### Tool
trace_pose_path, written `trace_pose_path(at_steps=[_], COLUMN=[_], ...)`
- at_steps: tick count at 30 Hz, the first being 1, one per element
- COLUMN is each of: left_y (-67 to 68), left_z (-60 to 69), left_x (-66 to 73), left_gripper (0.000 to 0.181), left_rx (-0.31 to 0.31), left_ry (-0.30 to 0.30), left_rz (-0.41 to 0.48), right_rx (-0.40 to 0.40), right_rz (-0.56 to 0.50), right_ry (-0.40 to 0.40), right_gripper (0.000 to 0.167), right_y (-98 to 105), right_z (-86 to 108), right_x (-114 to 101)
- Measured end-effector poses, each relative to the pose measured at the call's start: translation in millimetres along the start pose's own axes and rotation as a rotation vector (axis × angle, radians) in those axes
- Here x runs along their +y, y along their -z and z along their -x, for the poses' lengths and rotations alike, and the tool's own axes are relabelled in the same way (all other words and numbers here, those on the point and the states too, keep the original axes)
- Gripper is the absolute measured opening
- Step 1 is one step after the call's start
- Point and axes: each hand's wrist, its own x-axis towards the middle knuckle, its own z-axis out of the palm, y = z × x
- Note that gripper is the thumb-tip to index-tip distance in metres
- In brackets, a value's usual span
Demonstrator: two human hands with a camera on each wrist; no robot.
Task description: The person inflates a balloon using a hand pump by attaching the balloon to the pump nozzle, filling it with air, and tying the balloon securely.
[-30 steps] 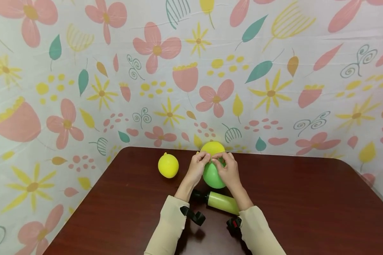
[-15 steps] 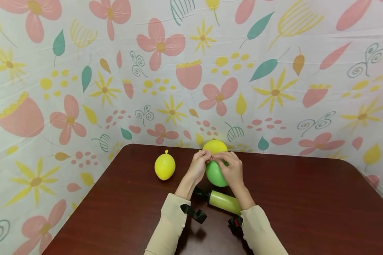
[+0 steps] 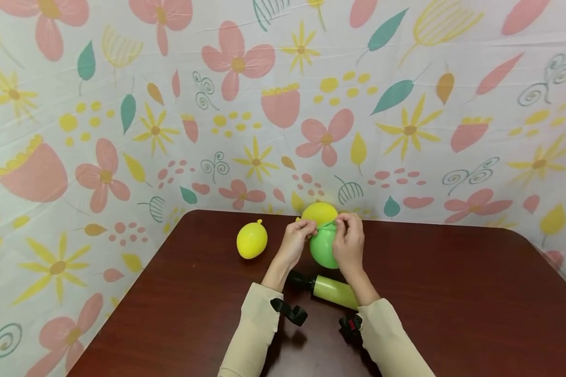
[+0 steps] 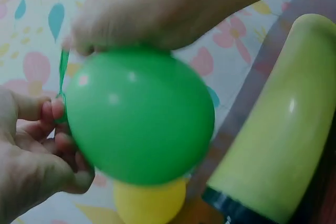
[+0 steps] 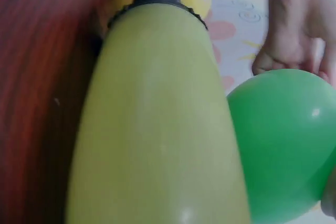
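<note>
A green balloon (image 3: 323, 250) hangs between both hands, its thin neck (image 3: 328, 226) stretched across above its round body. My left hand (image 3: 296, 242) pinches one end of the neck; in the left wrist view that neck (image 4: 63, 74) appears looped at the left hand's fingertips (image 4: 51, 109). My right hand (image 3: 351, 243) pinches the other end and pulls it away to the right. Part of the right hand (image 4: 121, 19) is blurred there. In the right wrist view the left hand (image 5: 299, 24) shows beyond the green balloon (image 5: 289, 140).
A yellow-green balloon pump (image 3: 335, 291) with a black end lies on the brown table (image 3: 453, 293) below the hands. One yellow balloon (image 3: 252, 241) lies to the left; another yellow balloon (image 3: 319, 212) is behind the green one. A floral cloth (image 3: 283, 141) hangs behind the table.
The hands were close together at the balloon's neck; my right hand has since moved right, stretching the neck between them. The left yellow balloon has rocked where it lies.
</note>
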Motion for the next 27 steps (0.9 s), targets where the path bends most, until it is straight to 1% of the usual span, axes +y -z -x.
trace_pose_path(at_steps=[2, 4, 5, 6, 8, 10, 12, 14, 17, 20, 22, 24, 26, 27], left_y=[-0.9, -0.8, -0.4, 0.3, 1.4, 2.4, 3.3, 3.7, 4.3, 3.9, 3.1, 2.2, 1.9, 2.0], left_z=[1.5, 3.6, 4.6, 5.5, 7.0, 7.9, 8.0, 7.6, 6.2, 5.8, 5.0, 3.3, 1.1, 0.0], left_x=[1.0, 0.9, 0.3, -0.3, -0.9, -1.1, -1.0, -0.4, -0.5, -2.1, -3.4, -3.5, -1.9, -1.1], left_gripper=[0.026, 0.029, 0.03, 0.031, 0.03, 0.028, 0.027, 0.027, 0.026, 0.025, 0.025, 0.024, 0.022, 0.02], left_rx=[0.003, 0.008, 0.013, 0.015, 0.016, 0.013, 0.0, -0.008, -0.014, -0.013, -0.018, -0.013, 0.009, 0.027], left_ry=[-0.013, -0.011, -0.006, -0.001, 0.016, 0.023, 0.02, 0.01, -0.007, -0.007, -0.005, -0.003, -0.004, -0.005], left_rz=[-0.052, -0.09, -0.102, -0.112, -0.109, -0.11, -0.111, -0.121, -0.14, -0.159, -0.141, -0.096, -0.04, -0.01], right_rx=[-0.139, -0.281, -0.338, -0.378, -0.406, -0.406, -0.392, -0.368, -0.322, -0.274, -0.232, -0.196, -0.18, -0.182], right_rz=[0.011, 0.014, 0.006, -0.009, -0.036, -0.057, -0.056, -0.065, -0.107, -0.131, -0.111, -0.07, -0.025, -0.016], right_ry=[-0.085, -0.148, -0.172, -0.196, -0.212, -0.215, -0.218, -0.228, -0.252, -0.246, -0.224, -0.201, -0.196, -0.209], right_gripper=[0.012, 0.011, 0.011, 0.013, 0.02, 0.026, 0.028, 0.024, 0.018, 0.012, 0.009, 0.008, 0.01, 0.012], right_y=[2.2, 3.8, 4.2, 4.6, 4.5, 3.6, 2.7, 1.8, 1.3, 1.6, 2.5, 3.6, 4.7, 5.0], right_z=[2.1, 5.3, 6.6, 8.0, 9.4, 9.6, 8.8, 6.9, 4.1, 4.1, 4.1, 2.9, -0.4, -2.7], right_x=[0.0, -0.1, 0.0, 0.1, 0.6, 1.9, 3.9, 6.4, 9.0, 9.9, 7.8, 3.8, -1.9, -4.8])
